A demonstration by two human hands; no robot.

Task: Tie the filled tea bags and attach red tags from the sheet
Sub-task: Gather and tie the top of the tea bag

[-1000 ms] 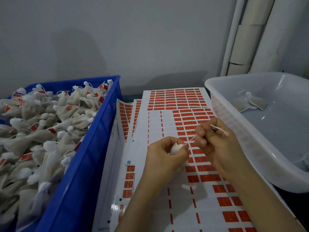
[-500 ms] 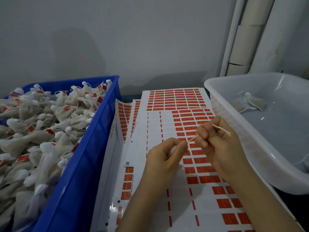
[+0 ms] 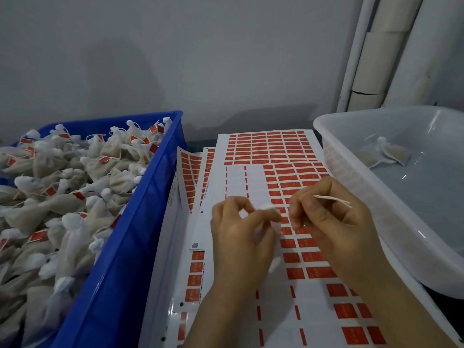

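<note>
Grey wall behind, sticker sheet (image 3: 271, 151) of red tags flat in the middle. Left of the sheet, blue crate (image 3: 140, 234) heaped with tagged bags; right of it, clear tub (image 3: 351, 156). Above the sheet, left hand (image 3: 241, 237) pinching a tea bag (image 3: 270, 207) at its neck, right hand (image 3: 334, 222) curled tight around the string (image 3: 331, 199). Likely risk: string slipping, loosening the knot.

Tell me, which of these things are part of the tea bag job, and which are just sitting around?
Part of the job:
left hand holding the tea bag
right hand pinching the string
sheet of red tags
blue crate of tagged bags
white tub holding a few bags

Just lying about:
white pipes
grey wall
</note>
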